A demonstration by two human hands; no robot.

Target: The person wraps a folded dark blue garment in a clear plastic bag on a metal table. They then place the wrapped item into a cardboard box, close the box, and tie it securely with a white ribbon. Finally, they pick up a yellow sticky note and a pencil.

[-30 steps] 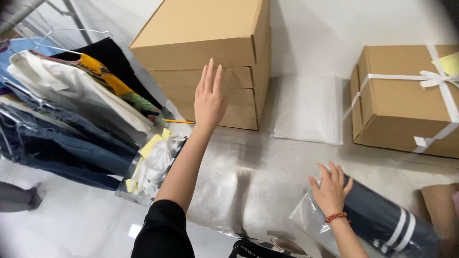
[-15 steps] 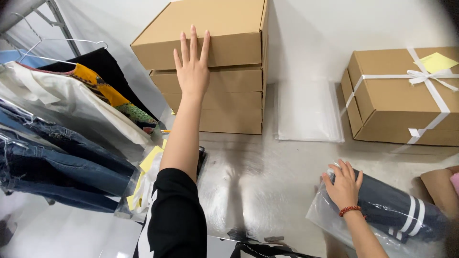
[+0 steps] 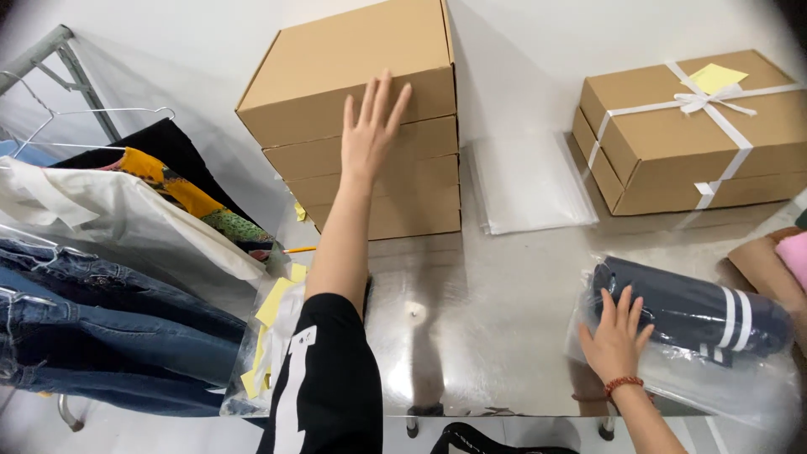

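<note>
The left hand [image 3: 370, 130] is laid flat, fingers spread and released, against the front edge of the top cardboard box [image 3: 353, 67] in a stack of plain boxes [image 3: 378, 185] at the back of the shiny metal table [image 3: 471, 328]. The right hand [image 3: 615, 340] is pressed open-palmed, nothing grasped, on a clear plastic bag [image 3: 672, 374] near the table's front right; a folded dark garment with white stripes [image 3: 698, 307] is held inside it. Empty clear bags [image 3: 525, 181] lie between the stack and a ribbon-tied box [image 3: 698, 126]. Hanging clothes [image 3: 109, 277] are seen at left; what lies at the far right edge, possibly pink cloth, cannot be told.
</note>
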